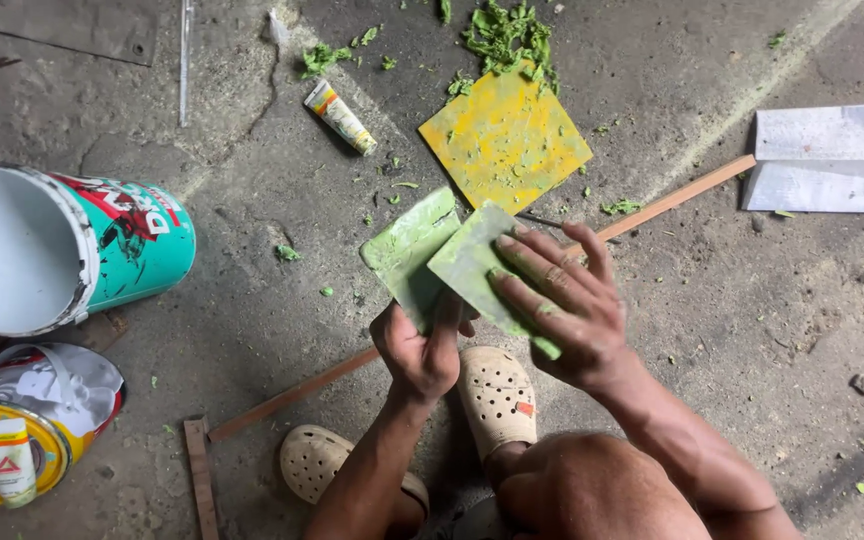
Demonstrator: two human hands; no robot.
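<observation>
Person crouched on a grey concrete floor (252, 200), looking down past own knees and two perforated cream clogs (497, 395). Left hand (420, 350) clenched on the lower edge of a green-smeared flat scraper (407, 250), thumb up along its face; right hand (562, 300) grasping a second green-coated scraper (467, 262), fingers spread flat over it. The two blades overlap and touch at their inner edges, held just above the floor in front of the clogs. Judgement: blade is being wiped against blade to move the green putty; it would go best with one blade held steady, the other drawn across at a shallow angle with even pressure, so the paste gathers on one edge instead of dropping. Just beyond the hands, a square yellow plate (504, 140) lies flat with green crumbs (507, 35) heaped at its far corner. A long wooden strip (672, 200) runs diagonally under the hands. Packages: a small tube (340, 116), white with yellow and red bands, lies left of the plate; a large tipped bucket (72, 250), white inside, teal outside with a red and white label, at far left; below it a round yellow-rimmed tin (32, 440), lid peeled back, with a small pale tube bearing a red triangle resting on it. Folded white paper (822, 160) at far right, well apart.
</observation>
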